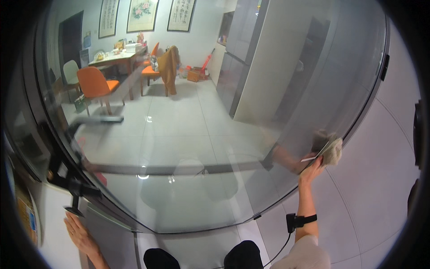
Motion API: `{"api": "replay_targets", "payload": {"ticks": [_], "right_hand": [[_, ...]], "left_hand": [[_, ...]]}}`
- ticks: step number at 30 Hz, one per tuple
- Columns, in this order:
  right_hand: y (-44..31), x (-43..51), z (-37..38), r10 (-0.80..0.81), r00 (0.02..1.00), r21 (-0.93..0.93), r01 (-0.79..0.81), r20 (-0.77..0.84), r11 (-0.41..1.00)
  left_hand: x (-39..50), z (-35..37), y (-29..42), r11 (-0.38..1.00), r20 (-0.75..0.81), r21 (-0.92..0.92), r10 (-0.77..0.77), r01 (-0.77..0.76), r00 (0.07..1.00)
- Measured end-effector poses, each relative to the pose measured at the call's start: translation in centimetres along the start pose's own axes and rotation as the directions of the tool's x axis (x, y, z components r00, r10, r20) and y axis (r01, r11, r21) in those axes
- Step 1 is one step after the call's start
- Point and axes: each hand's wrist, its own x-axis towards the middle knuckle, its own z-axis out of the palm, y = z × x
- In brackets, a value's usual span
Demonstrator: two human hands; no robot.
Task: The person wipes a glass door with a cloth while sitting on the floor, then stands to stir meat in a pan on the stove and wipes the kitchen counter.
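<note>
A large framed glass door panel [208,144] stands before me. At its right edge, low on the pane, my right hand [312,169] grips a crumpled light grey cloth [333,152], which touches the glass; the cloth and hand are mirrored in it. A strap with a small black device and a cable is on the right forearm. At the lower left, my left hand [80,233] lies with extended fingers on or just over a white surface [57,215], its fingertips beside the round end of a black bracket [76,198]. It holds nothing that I can see.
Through the glass show orange chairs [92,82], a table [114,59] with items on it, a grey refrigerator [235,60] and framed wall hangings [142,15]. White floor tiles [379,188] extend to the right. A round-edged object [30,215] stands at the far left.
</note>
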Motion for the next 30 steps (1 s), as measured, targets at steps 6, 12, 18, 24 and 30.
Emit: {"api": "replay_targets", "payload": {"ticks": [6, 12, 18, 24, 30], "right_hand": [[-1.4, -2.4, 0.5, 0.113, 0.993, -0.120, -0.117, -0.046, 0.986], [-1.6, -2.9, -0.9, -0.001, 0.995, -0.308, 0.032, 0.101, 0.951], [-1.4, -4.8, -1.7, 0.248, 0.967, -0.318, -0.218, 0.056, 0.923], [-2.5, -5.7, -2.1, 0.349, 0.932, -0.253, -0.315, 0.102, 0.915], [-9.4, -3.6, 2.5, 0.498, 0.867, 0.110, -0.498, 0.031, 0.860]], "left_hand": [[-0.5, 0.6, -0.3, 0.989, 0.020, -0.144, 0.016, -0.013, 1.000], [0.1, -1.3, 0.3, 0.953, 0.168, -0.284, -0.056, 0.103, 0.984], [0.1, -3.4, 5.4, 0.820, 0.030, -0.520, -0.262, 0.239, 0.965], [-0.1, -4.3, 13.4, 0.149, 0.481, -0.771, -0.501, 0.619, 0.720], [1.0, -8.3, 16.2, -0.210, 0.808, -0.551, -0.376, 0.808, 0.454]]}}
